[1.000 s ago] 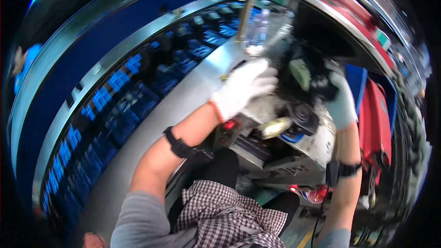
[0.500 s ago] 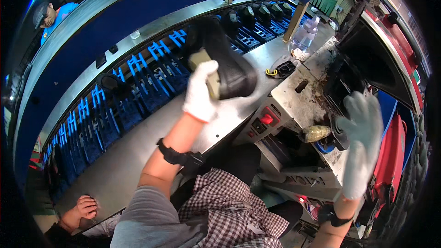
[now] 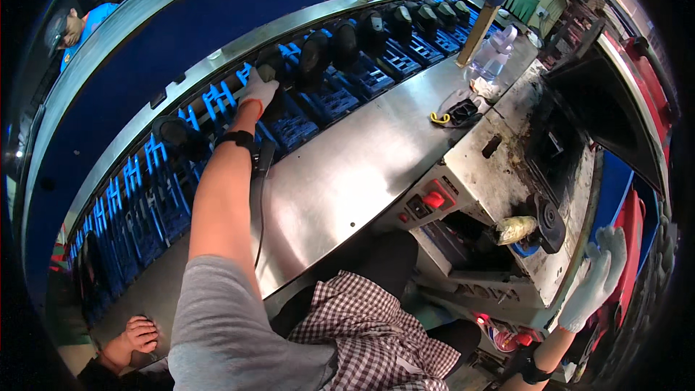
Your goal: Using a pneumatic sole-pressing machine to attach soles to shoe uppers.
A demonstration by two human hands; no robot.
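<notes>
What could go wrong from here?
The dark boot at the left hand could tip if it sits unevenly on the rack. The clear bottle on the metal counter might spill if knocked. The red switch, near the person's knee, could perhaps get bumped.

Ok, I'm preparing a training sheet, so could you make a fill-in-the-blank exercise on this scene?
1. The left hand, at the rack, wears a glove coloured ____.
2. The right hand is holding ____.
3. The big knob is coloured ____.

Missing words: white; nothing; red.
</notes>
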